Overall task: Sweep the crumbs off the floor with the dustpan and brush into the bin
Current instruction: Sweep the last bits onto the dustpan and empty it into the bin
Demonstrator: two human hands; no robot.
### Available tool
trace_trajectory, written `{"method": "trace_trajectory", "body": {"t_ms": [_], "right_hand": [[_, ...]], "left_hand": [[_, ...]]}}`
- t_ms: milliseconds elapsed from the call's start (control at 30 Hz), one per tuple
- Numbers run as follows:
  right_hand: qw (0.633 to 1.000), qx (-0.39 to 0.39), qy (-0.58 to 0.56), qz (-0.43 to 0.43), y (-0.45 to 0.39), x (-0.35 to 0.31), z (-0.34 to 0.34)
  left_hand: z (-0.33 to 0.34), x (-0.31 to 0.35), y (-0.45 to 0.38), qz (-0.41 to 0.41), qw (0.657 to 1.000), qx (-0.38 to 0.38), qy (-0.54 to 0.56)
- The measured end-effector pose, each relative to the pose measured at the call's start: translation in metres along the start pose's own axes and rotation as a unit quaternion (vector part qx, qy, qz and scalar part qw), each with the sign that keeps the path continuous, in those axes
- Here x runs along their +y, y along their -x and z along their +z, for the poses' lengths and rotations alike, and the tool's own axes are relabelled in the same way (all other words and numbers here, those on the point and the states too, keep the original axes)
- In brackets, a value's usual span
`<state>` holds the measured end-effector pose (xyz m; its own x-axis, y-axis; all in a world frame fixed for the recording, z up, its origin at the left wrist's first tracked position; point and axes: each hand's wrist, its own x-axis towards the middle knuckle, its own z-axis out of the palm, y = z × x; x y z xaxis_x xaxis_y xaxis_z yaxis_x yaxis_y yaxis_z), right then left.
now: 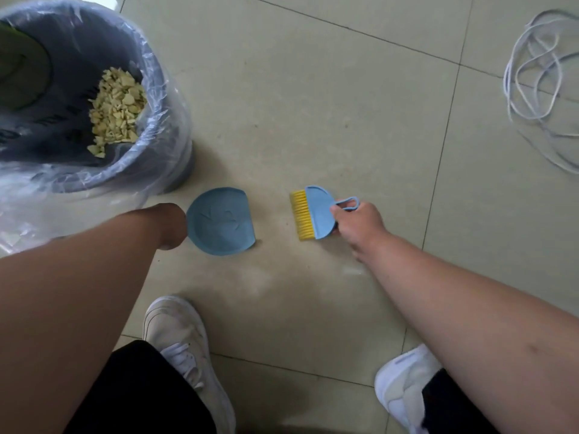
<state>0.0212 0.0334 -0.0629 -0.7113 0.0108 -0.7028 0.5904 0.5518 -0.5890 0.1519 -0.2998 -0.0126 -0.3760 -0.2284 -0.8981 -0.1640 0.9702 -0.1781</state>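
Left hand (170, 225) at nine o'clock of blue dustpan (221, 221), grip hidden, cannot tell. Right hand (357, 228) gripping brush (315, 213) at three o'clock. Crumbs (117, 111) in lined bin (163, 98), ten o'clock.

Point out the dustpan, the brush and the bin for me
dustpan (221, 222): head view, middle of its blue pan.
brush (319, 211): head view, blue back above the yellow bristles.
bin (163, 98): head view, bag-covered right rim.
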Motion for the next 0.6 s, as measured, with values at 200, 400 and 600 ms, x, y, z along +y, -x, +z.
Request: {"method": "trace_trajectory", "body": {"t_ms": [200, 400, 600], "right_hand": [[1.0, -0.002, -0.024, 0.014, -0.036, -0.02, -0.076], [0.802, -0.37, 0.458, -0.103, 0.005, -0.003, -0.089], [0.706, -0.327, 0.602, -0.179, -0.015, -0.009, -0.109]], "left_hand": [[0.001, 0.008, -0.013, 0.03, 0.998, 0.041, 0.027], [-0.001, 0.019, -0.032, 0.026, 0.995, 0.046, 0.081], [-0.011, 0.046, -0.038, 0.026, 0.99, 0.051, 0.129]]}}
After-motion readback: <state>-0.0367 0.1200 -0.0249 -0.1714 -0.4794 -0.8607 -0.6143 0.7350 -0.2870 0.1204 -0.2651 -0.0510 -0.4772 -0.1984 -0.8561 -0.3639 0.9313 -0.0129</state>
